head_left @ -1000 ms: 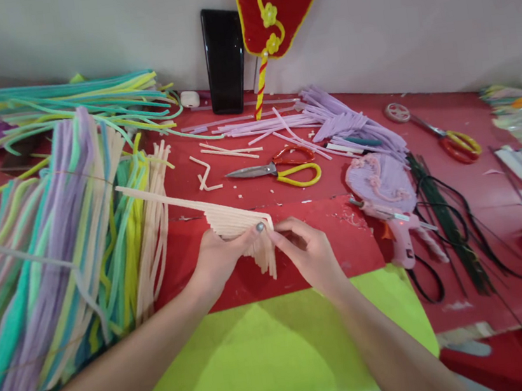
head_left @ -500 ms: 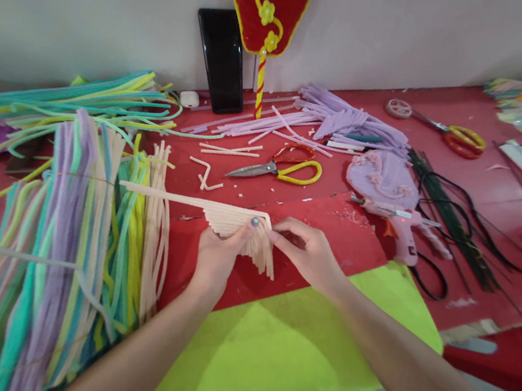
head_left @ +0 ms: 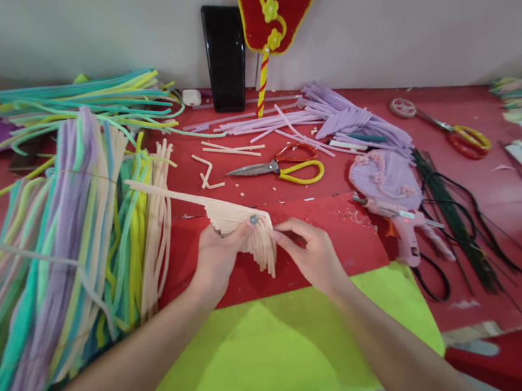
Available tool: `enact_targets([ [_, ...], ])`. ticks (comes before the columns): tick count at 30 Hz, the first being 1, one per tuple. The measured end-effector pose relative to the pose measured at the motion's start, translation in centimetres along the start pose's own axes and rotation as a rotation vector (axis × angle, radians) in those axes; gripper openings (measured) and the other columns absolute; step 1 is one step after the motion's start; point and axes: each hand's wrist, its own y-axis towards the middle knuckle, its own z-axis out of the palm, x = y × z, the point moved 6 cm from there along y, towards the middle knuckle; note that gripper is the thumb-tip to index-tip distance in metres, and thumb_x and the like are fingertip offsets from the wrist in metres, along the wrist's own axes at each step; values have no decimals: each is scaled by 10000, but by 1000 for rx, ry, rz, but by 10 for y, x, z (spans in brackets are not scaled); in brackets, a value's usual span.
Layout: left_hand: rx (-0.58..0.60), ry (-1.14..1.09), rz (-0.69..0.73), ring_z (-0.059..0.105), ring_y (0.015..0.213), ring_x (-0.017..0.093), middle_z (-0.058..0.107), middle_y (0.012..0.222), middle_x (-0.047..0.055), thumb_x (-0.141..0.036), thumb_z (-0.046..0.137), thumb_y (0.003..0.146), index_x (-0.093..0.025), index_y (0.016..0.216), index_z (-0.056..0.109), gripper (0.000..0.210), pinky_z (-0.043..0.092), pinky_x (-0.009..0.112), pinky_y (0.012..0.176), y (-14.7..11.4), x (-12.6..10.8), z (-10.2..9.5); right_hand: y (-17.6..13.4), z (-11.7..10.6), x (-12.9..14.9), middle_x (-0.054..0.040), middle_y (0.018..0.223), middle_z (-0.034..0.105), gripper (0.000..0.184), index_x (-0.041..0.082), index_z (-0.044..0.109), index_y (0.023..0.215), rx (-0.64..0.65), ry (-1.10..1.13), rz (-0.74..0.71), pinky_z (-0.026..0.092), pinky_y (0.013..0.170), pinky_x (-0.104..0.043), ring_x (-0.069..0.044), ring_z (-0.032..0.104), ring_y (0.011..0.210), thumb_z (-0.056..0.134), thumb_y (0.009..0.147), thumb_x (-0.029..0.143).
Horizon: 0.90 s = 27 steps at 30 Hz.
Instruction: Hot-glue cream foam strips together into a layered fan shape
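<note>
A fan of bent cream pipe cleaners point(head_left: 232, 215) lies nested side by side, with one long end stretching up to the left. My left hand point(head_left: 222, 248) is closed on it, the thumb pressed on top near the bend. At the right edge, my right hand point(head_left: 307, 247) pinches the outermost pipe cleaner with thumb and fingertips. Beyond the hands rest scissors point(head_left: 257, 169) with one red and one yellow handle. Short cut cream pieces point(head_left: 230, 149) and bent offcuts point(head_left: 207, 172) lie behind and left of the scissors.
Bundles of coloured pipe cleaners point(head_left: 59, 267) fill the left side. Lilac pipe cleaners point(head_left: 351, 116) lie at the back. On the right are a lilac fan piece point(head_left: 383, 176), a pink glue gun point(head_left: 408, 237) and its black cord. A phone point(head_left: 226, 59) leans on the wall.
The whole view has shifted slightly. Both hands keep the same hold on the cream pipe cleaners, with scarcely any movement.
</note>
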Motion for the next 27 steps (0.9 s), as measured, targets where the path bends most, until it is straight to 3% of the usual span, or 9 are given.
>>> enact_targets([
  [21, -5, -30, 43, 682, 839, 190, 742, 927, 59, -326, 815, 621, -140, 869, 710, 327, 528, 297, 790, 1, -1, -1, 0, 4, -5, 0, 813, 682, 185, 229, 696, 817, 47, 86, 58, 460, 766, -270, -150, 618, 785, 586, 875, 367],
  [27, -16, -42, 48, 675, 802, 169, 738, 903, 54, -326, 816, 626, -135, 860, 706, 321, 524, 280, 763, 2, 1, -1, -1, 6, -8, 0, 842, 713, 124, 235, 722, 808, 24, 116, 87, 480, 779, -272, -153, 640, 796, 670, 811, 348],
])
